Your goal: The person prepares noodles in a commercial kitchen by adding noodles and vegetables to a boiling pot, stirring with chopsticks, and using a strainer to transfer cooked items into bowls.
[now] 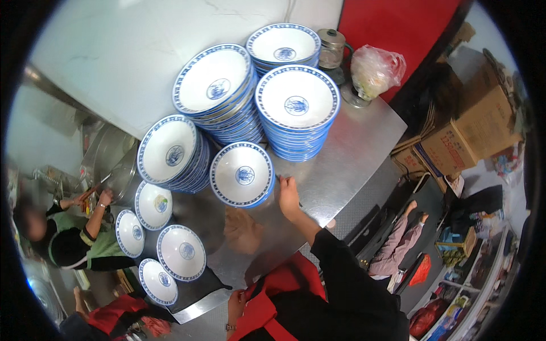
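Note:
My right hand (288, 194) is curled above the steel table, with bits of a thin dark object showing at either side of the fist. Just left of it stands a short stack of blue-and-white bowls (244, 174). Taller bowl stacks (297, 102) rise behind, including a leaning one (213, 85) and one farther left (170, 149). Several separate bowls (181, 252) sit on a dark surface at the table's left end; one bowl (154, 204) has some food in it. Low in the view, my left hand (237, 300) is against the red apron, its fingers partly hidden.
A glass pot (331, 49) and a clear plastic bag of pale food (375, 74) stand at the table's back corner. Cardboard boxes (448, 149) are stacked at right. A co-worker in a green apron (102, 243) is at left; another person's legs (396, 251) show at right.

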`<state>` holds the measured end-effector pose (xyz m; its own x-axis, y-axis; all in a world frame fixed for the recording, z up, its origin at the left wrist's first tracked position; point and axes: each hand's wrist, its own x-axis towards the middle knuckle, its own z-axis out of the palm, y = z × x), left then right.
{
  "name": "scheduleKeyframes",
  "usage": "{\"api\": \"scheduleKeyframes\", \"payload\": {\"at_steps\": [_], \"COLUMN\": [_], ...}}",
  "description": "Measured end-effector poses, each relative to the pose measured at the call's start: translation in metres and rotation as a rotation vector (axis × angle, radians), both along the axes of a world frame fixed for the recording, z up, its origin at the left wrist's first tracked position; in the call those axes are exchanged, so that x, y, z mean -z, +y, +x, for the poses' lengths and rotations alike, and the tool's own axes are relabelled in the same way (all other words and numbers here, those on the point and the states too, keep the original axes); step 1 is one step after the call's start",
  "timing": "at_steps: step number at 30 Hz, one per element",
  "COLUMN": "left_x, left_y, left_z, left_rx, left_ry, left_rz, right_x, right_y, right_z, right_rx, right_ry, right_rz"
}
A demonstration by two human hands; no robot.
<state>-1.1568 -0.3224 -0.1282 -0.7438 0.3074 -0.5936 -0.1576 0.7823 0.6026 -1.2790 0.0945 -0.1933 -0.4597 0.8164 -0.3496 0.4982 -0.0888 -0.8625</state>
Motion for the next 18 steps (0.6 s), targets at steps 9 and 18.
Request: {"api": "scheduleKeyframes", "payload": {"at_steps": [9, 18], "left_x": [0.002, -0.007], "left_y": [0.036, 0.044], "left_z": [-0.011, -0.010], "left_rx": [0.079, 0.193], "left_ry": [-0.119, -0.026], "left_rz": [0.054, -0.027], "right_x": [0.010, 0.000], "right_y": [0.062, 0.060], "right_z": [-0.062, 0.016], "right_rx": [-0.636, -0.699], "right_ry": [-0.142, 0.112], "right_rz": [1.044, 0.738]}}
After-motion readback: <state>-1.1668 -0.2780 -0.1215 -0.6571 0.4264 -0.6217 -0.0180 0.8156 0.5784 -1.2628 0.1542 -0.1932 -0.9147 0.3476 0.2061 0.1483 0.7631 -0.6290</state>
